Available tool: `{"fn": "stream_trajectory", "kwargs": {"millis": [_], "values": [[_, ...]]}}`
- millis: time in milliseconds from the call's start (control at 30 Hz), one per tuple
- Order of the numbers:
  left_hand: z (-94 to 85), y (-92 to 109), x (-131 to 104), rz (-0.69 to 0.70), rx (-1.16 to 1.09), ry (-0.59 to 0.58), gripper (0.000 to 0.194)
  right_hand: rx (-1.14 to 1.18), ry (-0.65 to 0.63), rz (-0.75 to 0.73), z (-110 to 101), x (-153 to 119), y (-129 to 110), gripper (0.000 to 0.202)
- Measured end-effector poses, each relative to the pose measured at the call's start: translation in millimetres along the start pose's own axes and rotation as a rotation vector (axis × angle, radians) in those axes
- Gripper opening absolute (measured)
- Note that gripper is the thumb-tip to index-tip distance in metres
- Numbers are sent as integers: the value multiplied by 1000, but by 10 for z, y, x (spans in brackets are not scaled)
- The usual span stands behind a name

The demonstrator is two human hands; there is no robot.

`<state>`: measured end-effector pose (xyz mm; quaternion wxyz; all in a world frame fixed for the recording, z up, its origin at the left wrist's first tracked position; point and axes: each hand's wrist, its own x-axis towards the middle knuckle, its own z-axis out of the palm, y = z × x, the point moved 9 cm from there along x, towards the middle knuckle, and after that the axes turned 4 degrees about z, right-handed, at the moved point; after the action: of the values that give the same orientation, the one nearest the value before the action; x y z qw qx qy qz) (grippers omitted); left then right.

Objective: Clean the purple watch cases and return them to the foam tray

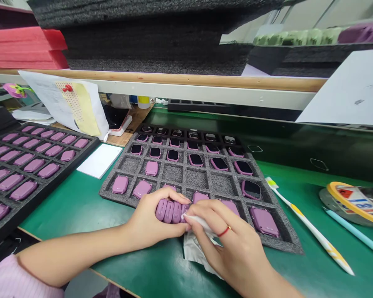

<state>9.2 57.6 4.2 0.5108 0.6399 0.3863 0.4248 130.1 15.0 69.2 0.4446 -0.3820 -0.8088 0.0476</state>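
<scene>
My left hand [144, 217] is closed around a row of several purple watch cases [172, 212], stacked side by side with their edges facing me. My right hand [236, 242] pinches a white wipe [197, 250] and presses it against the right end of that row; its loose part hangs below the fingers. Both hands are over the near edge of a grey foam tray [128, 165]. Black-screened watches [219, 164] fill its far rows, while purple cases [151, 168] lie back-up in some nearer compartments. My hands partly hide the front row.
On the left is a black foam tray [60, 178] of purple cases, beside a white card [100, 160]. A toothbrush [311, 225], a light-blue pen [354, 229] and a roll of tape [345, 203] lie right. A shelf [186, 85] with foam stacks crosses overhead.
</scene>
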Motion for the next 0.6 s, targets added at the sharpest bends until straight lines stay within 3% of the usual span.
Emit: {"fn": "stream_trajectory", "kwargs": {"millis": [400, 500, 600], "values": [[-55, 25, 2, -1, 123, 27, 35, 3, 43, 14, -61, 55, 37, 12], [-62, 30, -2, 27, 59, 9, 35, -77, 82, 147, -371, 73, 265, 5], [-61, 23, -17, 42, -43, -3, 35, -346, 153, 377, -892, -77, 711, 17]]}}
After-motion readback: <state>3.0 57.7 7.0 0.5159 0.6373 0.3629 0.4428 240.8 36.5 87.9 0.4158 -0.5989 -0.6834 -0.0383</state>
